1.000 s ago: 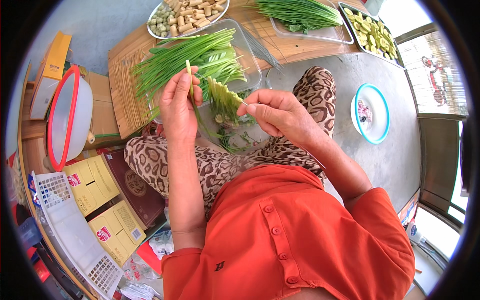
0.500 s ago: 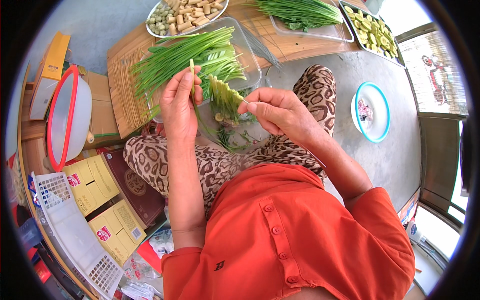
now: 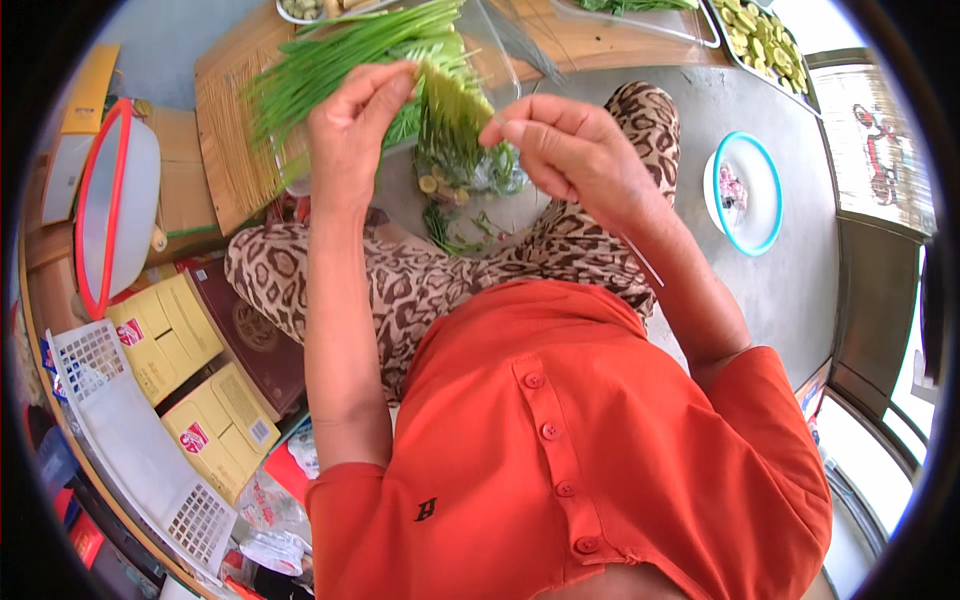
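Observation:
My right hand (image 3: 575,150) pinches a thin metal skewer (image 3: 643,262), whose rear end sticks out past the wrist along the forearm. Green chives (image 3: 448,112) are threaded side by side on its front part, their leaves hanging down. At the skewer's far end, the closed fingers of my left hand (image 3: 350,125) pinch a chive stalk; the fingertips partly hide the contact. Just beyond that hand, a pile of long chives (image 3: 345,60) lies in a clear plastic tub (image 3: 505,70) on a wooden table (image 3: 225,165).
Thin metal skewers (image 3: 525,40) lie beside the tub. A tray of sliced vegetables (image 3: 765,50) stands far right, with a blue-rimmed bowl (image 3: 778,200) below. On the left are a red-rimmed basin (image 3: 130,210), yellow boxes (image 3: 165,335) and a white plastic basket (image 3: 130,430). A clear bag (image 3: 495,178) sits between my legs.
My left hand has brought its chive stalk up to the skewer's far end. Both hands sit higher in view, and the whole view has shifted, cutting off more of the table's far side.

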A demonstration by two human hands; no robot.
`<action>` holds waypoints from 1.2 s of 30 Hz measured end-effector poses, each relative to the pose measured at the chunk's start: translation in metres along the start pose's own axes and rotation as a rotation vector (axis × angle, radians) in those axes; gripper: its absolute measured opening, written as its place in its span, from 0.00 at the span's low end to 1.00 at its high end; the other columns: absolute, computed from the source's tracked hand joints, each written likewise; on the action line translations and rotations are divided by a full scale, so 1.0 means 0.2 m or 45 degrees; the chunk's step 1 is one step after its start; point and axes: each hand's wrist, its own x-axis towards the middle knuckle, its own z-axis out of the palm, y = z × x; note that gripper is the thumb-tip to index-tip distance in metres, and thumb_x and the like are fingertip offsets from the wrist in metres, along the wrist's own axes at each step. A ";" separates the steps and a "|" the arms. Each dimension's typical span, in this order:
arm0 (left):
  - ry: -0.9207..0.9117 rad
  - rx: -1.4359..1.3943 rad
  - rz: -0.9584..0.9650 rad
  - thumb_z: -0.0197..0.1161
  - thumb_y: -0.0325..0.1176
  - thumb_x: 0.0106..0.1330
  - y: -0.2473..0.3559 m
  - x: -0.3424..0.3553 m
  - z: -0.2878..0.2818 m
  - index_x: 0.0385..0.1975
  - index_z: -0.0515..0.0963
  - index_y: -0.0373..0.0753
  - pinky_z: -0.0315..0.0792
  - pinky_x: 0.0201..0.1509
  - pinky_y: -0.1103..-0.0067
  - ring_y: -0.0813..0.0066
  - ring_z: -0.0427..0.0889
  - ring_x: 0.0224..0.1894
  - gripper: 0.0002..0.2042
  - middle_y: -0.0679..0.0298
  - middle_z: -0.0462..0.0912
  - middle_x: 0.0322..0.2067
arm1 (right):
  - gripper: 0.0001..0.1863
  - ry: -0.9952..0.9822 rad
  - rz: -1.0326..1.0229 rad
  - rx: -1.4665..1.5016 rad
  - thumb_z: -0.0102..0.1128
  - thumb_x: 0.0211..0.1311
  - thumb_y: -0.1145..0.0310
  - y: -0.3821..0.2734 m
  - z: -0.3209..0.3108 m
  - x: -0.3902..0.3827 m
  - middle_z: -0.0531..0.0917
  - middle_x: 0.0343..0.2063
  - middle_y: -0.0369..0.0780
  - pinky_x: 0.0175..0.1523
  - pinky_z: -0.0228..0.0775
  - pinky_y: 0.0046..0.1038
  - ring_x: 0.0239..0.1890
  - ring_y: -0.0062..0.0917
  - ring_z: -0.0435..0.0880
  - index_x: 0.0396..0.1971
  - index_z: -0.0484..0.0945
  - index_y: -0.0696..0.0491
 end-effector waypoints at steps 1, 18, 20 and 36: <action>0.014 0.022 0.062 0.61 0.30 0.66 0.00 0.02 0.02 0.40 0.82 0.32 0.69 0.42 0.87 0.85 0.76 0.36 0.09 0.69 0.81 0.31 | 0.12 0.007 -0.020 -0.019 0.48 0.70 0.66 0.00 -0.02 0.00 0.62 0.11 0.25 0.18 0.44 0.14 0.12 0.07 0.55 0.40 0.78 0.58; 0.098 0.398 -0.495 0.59 0.41 0.67 -0.47 -0.16 -0.12 0.24 0.80 0.34 0.64 0.22 0.86 0.86 0.72 0.18 0.16 0.70 0.73 0.15 | 0.11 0.446 -0.215 0.138 0.50 0.69 0.67 0.01 -0.37 -0.25 0.61 0.10 0.26 0.19 0.44 0.15 0.13 0.08 0.54 0.39 0.78 0.58; 0.082 0.436 -0.561 0.58 0.40 0.68 -0.48 -0.21 -0.13 0.24 0.79 0.35 0.62 0.21 0.86 0.87 0.70 0.16 0.15 0.71 0.72 0.14 | 0.11 0.494 -0.242 0.150 0.50 0.69 0.67 0.01 -0.38 -0.27 0.61 0.10 0.26 0.19 0.44 0.15 0.13 0.08 0.54 0.39 0.78 0.58; 0.152 0.711 0.155 0.61 0.33 0.61 -0.45 0.11 0.00 0.30 0.80 0.35 0.69 0.32 0.77 0.71 0.76 0.26 0.07 0.62 0.78 0.26 | 0.10 0.467 -0.186 0.115 0.50 0.69 0.67 -0.01 -0.28 -0.31 0.63 0.10 0.26 0.18 0.44 0.14 0.12 0.07 0.56 0.37 0.78 0.58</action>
